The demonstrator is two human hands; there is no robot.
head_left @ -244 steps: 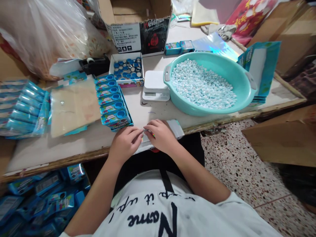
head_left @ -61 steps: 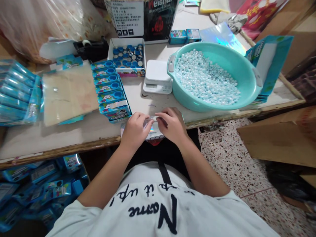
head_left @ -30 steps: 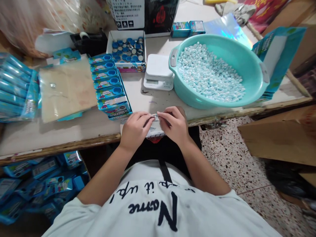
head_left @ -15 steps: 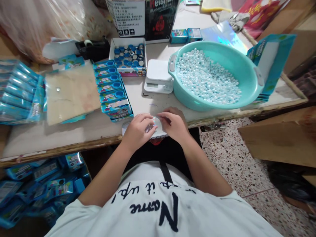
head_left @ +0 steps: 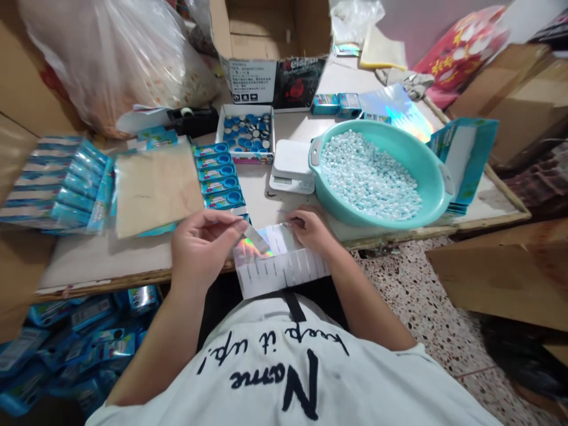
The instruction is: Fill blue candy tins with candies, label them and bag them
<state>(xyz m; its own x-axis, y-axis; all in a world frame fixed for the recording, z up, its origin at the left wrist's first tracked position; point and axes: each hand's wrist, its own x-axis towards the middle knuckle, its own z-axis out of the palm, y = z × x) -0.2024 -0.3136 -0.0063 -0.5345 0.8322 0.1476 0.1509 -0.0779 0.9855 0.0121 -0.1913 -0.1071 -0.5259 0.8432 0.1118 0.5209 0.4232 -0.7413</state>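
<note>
Between the thumb and fingers of my left hand (head_left: 199, 245) is one end of a small shiny strip, perhaps a sticker (head_left: 257, 239). It slants over a sheet of stickers (head_left: 284, 272) with rows of dark lines and a rainbow sheen. That sheet hangs over the table's front edge, tilted towards my lap. My right hand (head_left: 313, 229) is closed at the sheet's far right edge, its fingertips partly hidden. Just beyond my left hand stands a row of blue candy boxes (head_left: 222, 184) with round lids, partly covered by that hand.
A turquoise basin (head_left: 432, 183) of pale candies stands at right, beside a white scale (head_left: 293, 158). Behind are a tray of blue caps (head_left: 247, 155) and a cardboard box (head_left: 270, 53). A tan board (head_left: 155, 189) and wrapped packs (head_left: 77, 183) lie left.
My left hand has moved left, away from my right, drawing out the strip. The sheet beneath now shows more fully. The view has tilted up a little.
</note>
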